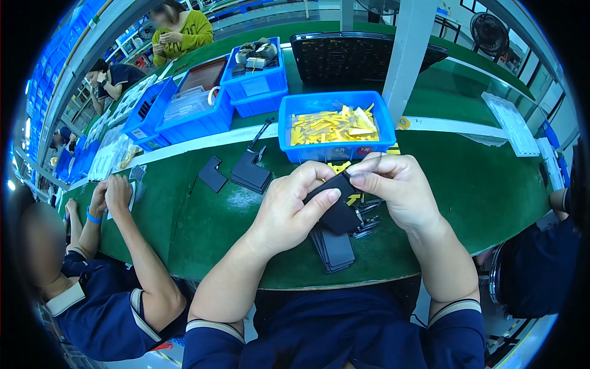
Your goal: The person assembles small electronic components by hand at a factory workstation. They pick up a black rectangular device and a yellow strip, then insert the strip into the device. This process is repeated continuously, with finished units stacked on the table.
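My left hand [286, 209] holds a flat black plastic piece [339, 212] over the table, thumb on top and fingers beneath. At the piece's upper corner, my right hand [396, 184] is closed in a pinch; what lies between its fingertips is too small to make out. Under my hands is a stack of similar black pieces [335, 251], with several dark hinge-like parts [367, 226] beside it. Small yellow strips [352, 200] show between my hands. To the left lie another stack of black L-shaped pieces [251, 173] and a single one [212, 176].
Just beyond my hands stands a blue bin [301, 152] full of yellow strips. More blue bins [200, 120] stand at the back left, near a white post [410, 55] and a large black tray [341, 58]. A co-worker's hands [114, 195] work at my left.
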Motion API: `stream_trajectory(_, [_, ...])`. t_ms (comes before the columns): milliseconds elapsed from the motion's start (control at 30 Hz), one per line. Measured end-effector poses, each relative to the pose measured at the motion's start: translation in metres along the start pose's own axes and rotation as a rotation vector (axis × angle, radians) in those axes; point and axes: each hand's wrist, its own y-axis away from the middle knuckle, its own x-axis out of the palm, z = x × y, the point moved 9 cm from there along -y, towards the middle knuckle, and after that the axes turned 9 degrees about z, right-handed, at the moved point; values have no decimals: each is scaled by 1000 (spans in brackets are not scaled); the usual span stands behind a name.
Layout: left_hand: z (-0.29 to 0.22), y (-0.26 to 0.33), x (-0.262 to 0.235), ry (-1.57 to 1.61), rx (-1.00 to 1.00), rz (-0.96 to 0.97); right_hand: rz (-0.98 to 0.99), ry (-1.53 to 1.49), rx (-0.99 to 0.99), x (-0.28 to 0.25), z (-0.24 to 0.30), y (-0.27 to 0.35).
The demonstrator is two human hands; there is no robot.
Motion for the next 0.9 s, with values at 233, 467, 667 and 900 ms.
stream_trajectory(233, [-10, 1, 5, -118, 32, 36, 49, 6, 28, 3, 0, -1])
stream_trajectory(467, [-13, 2, 5, -153, 32, 28, 24, 407, -82, 4, 22, 1])
stream_trajectory(667, [-13, 0, 4, -164, 60, 25, 51, 378, -138, 0, 22, 3])
stream_trajectory(900, [-13, 1, 9, -157, 59, 51, -2, 607, -225, 7, 39, 8])
